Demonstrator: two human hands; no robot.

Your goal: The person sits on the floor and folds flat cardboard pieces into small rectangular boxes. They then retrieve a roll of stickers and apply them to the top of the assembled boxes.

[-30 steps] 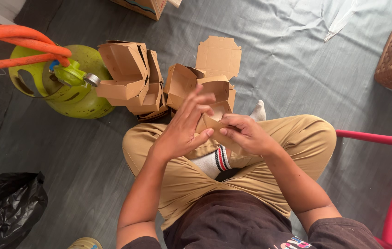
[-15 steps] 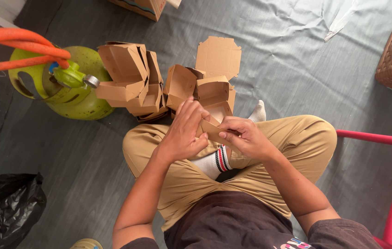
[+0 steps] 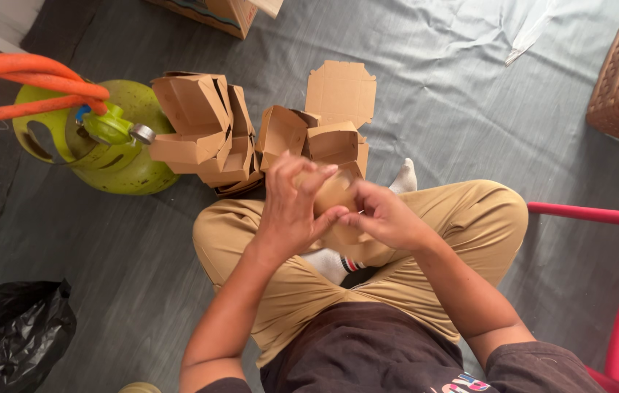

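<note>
A brown cardboard box [image 3: 335,195] sits between both hands above the person's crossed legs, mostly hidden by them. The left hand [image 3: 291,211] wraps over its near side with fingers curled against the card; the right hand [image 3: 386,217] pinches its other edge, fingers closed on it. Just beyond, on the grey floor mat [image 3: 469,102], lie folded boxes [image 3: 208,131] in a loose pile — beside them a green gas cylinder [image 3: 117,138] with an orange hose [image 3: 26,87]. A black plastic bag [image 3: 11,335] lies well apart, near the left elbow.
</note>
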